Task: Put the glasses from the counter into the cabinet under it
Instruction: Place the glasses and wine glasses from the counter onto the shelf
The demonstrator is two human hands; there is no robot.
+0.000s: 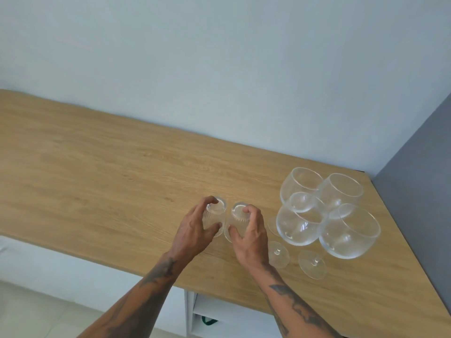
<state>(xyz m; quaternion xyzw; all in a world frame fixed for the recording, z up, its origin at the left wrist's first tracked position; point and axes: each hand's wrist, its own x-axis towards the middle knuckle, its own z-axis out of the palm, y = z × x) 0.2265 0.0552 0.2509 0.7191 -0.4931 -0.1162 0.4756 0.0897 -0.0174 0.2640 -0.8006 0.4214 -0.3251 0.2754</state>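
Two small ribbed clear tumblers stand upside down side by side on the wooden counter (pixel 97 172). My left hand (pixel 192 230) is wrapped around the left tumbler (pixel 216 211). My right hand (pixel 249 237) grips the right tumbler (pixel 238 212). To the right stand several large round stemmed glasses (pixel 349 232), clustered close together near the counter's right end. Below the counter's front edge the cabinet (pixel 195 311) is open, and its white inside shows between my forearms.
A pale wall runs behind the counter and a grey wall (pixel 419 191) closes off its right end. Something green (pixel 208 320) lies inside the cabinet. Light floor tiles show at the lower left.
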